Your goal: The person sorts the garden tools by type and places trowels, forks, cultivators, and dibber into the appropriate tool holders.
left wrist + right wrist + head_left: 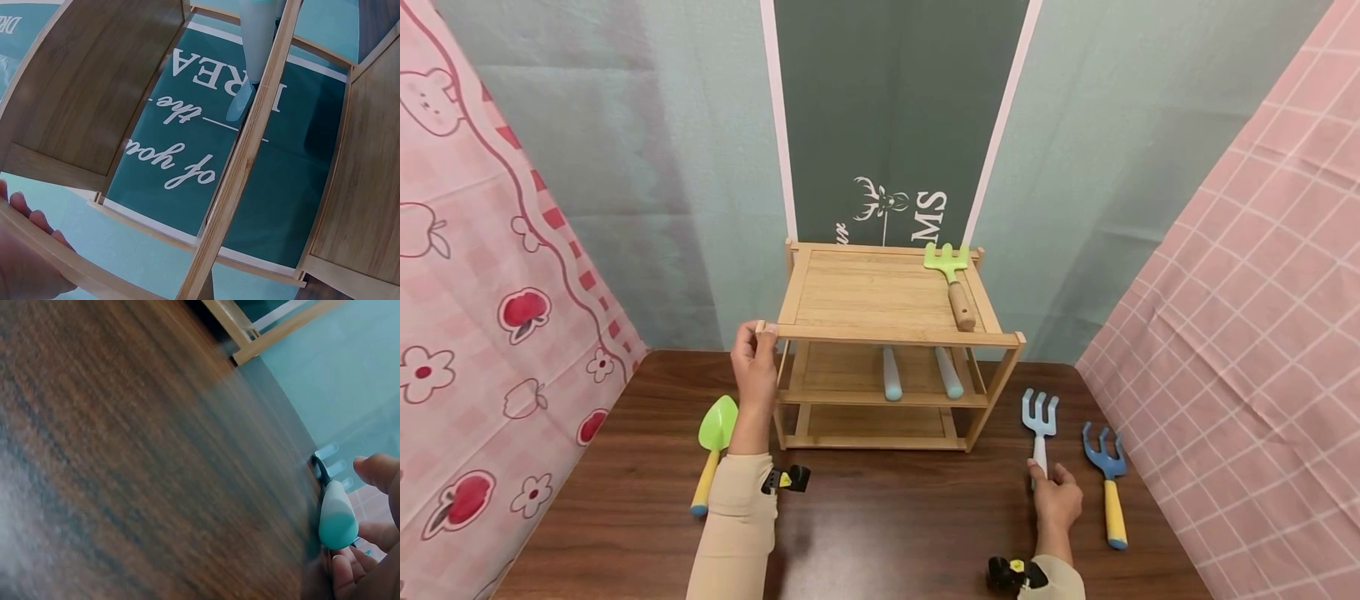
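Two grips show before you, well apart; your left grip (pixel 755 358) holds the front left corner of the wooden rack (pixel 857 287), thumb over the top rail and fingers wrapped round it; your right grip (pixel 1057 500) is at the handle of the light blue fork (pixel 1039 421), its fingers loose around that handle, the thumb standing clear of it in the right wrist view; whether any finger touches the handle, you cannot tell.

That fork is right of the rack, tines pointing away from you; just beyond it to the right lies the blue claw rake (pixel 1108 477) with its yellow handle toward you. The rack has three tiers and stands on the dark wood surface (pixel 880 517); on its top tier, near the right edge, lies the green fork (pixel 953 282), wooden handle toward you; on the middle tier rest two tools, the left pale handle (pixel 891 375) and the right pale handle (pixel 949 372) both pointing your way; to the left, beside your forearm, lies the green trowel (pixel 712 454), its yellow handle nearest you; a pink patterned curtain (pixel 535 208) hangs beyond it.
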A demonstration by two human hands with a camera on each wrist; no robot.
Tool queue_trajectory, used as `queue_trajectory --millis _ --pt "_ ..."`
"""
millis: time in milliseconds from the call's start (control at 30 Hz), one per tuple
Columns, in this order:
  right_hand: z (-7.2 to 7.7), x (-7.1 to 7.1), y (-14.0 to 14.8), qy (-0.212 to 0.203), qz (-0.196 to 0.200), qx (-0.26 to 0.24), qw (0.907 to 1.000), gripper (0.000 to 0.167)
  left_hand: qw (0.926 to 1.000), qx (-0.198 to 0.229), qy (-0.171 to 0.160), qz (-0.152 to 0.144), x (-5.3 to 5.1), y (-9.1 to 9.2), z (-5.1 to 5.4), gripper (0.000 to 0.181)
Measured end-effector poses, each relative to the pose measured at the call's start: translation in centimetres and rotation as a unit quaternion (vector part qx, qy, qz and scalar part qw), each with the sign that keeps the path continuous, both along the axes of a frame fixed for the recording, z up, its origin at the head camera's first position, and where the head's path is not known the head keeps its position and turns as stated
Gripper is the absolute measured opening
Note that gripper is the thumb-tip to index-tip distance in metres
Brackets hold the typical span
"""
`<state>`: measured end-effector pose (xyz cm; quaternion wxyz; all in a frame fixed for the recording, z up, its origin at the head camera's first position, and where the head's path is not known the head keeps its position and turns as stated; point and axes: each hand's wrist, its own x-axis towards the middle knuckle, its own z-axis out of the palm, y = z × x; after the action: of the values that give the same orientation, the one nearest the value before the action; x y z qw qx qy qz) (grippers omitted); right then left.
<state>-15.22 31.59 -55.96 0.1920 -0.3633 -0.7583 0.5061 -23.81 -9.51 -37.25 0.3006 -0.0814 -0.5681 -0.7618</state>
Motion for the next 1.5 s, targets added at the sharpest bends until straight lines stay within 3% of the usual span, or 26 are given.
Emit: queue_trajectory --millis 633,867,1167,1333,1500 --pt "-0.6 -0.4 0.0 -0.018 -0.016 0.087 0.9959 0.043 1.0 -0.003 0.001 0.0 0.1 0.1 0.0 0.007" --pt "-0.5 -0.8 0.0 -0.073 0.0 0.097 0.9926 0.054 1.0 0.002 0.005 0.0 -1.7 -0.4 -2.2 0.009" --pt "-0.6 -1.7 0.2 -0.094 -0.003 0.1 0.9905 0.045 0.9999 -0.01 0.007 -0.003 -0.1 -0.1 0.1 0.008" --pt "-0.3 -1.4 0.0 -0.075 -0.032 0.086 0.9929 0.039 0.9999 -0.015 0.002 0.004 0.1 -0.1 0.3 0.014" --pt "-0.1 -0.9 -0.6 0.021 -0.109 0.084 0.9903 0.034 0.9995 -0.026 -0.016 0.007 0.2 -0.1 0.2 0.019"
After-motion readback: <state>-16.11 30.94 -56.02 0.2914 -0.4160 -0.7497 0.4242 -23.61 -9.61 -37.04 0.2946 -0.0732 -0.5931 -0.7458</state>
